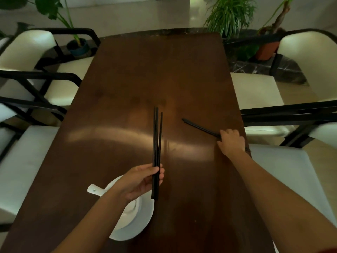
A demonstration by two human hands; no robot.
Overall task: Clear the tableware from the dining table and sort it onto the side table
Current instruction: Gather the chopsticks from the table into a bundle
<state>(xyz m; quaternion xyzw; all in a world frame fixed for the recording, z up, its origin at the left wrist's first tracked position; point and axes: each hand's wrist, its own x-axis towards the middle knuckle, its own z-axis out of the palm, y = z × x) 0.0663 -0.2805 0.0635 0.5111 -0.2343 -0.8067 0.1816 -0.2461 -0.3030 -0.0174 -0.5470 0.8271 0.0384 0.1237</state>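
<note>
My left hand (140,181) holds a bundle of black chopsticks (157,139) upright over the brown dining table (138,84), tips pointing away from me. My right hand (231,141) reaches to the table's right edge and grips the near end of another pair of black chopsticks (199,127) that lies slanted on the wood. Under my left forearm sits a white plate (135,227) with a white bowl (133,205) on it. A white spoon handle (95,190) sticks out to the left of the bowl.
Cream-cushioned chairs with black frames line both sides: the left chairs (27,52) and the right chairs (300,57). Potted plants (229,13) stand on the floor beyond the table's far end. The side table is not in view.
</note>
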